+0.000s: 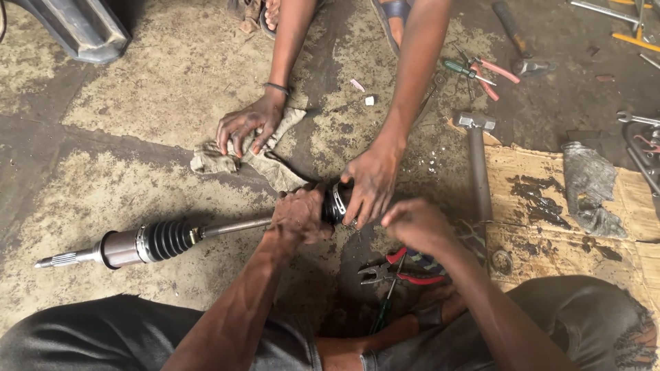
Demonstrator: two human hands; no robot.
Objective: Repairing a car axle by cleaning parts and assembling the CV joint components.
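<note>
Stained concrete floor [137, 89] fills the view, with a greasy sheet of cardboard [543, 206] on its right side. An axle [172, 239] lies across the floor, its splined end pointing left and a ribbed black boot [167, 240] near that end.

The left hand [300, 214] is closed around the axle where the bare rod meets the right-hand joint [335, 203]. The right hand [415, 223] hovers just right of the joint with fingers curled; whether it pinches anything is hard to tell, since its fingertips are hidden from view.

A co-worker sits opposite. One of that person's hands [371, 185] is clamped over the joint from above, touching it between the wearer's two hands. The other hand [246, 125] presses flat on a dirty rag [240, 154] on the floor, well clear of the axle.

Red-handled pliers [395, 271] lie on the floor just below the right hand. A hammer [477, 158] rests with its head on the concrete and its handle running onto the cardboard. A second rag [590, 189] sits on the cardboard further right. More pliers [481, 72] and wrenches [636, 118] lie near the top right.
</note>
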